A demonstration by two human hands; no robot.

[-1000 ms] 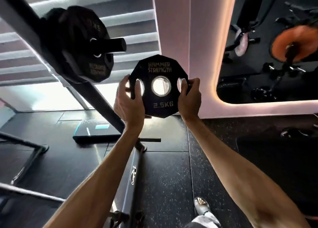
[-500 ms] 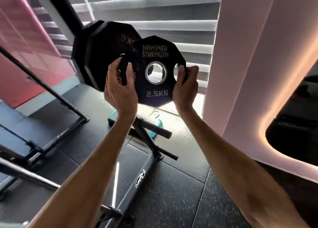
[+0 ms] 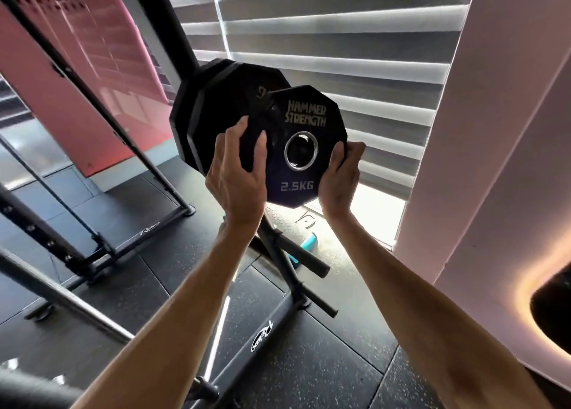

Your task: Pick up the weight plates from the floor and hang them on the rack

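Black many-sided 2.5 kg weight plate [image 3: 304, 124] with a steel-ringed centre hole stands upright just in front of the larger black plates [image 3: 216, 109] hanging on the black steel rack [image 3: 176, 22]. The left hand [image 3: 238, 174] grips its left edge and the right hand [image 3: 338, 174] clasps its right edge. Whether the hole sits on the peg cannot be told. A bare lower peg [image 3: 304, 259] juts out beneath.

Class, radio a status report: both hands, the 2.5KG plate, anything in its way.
Left hand, right hand grip 2.5KG plate by opposite edges. Plate upright, in front of larger hung plates; seated or not, cannot tell. Nothing seen between.
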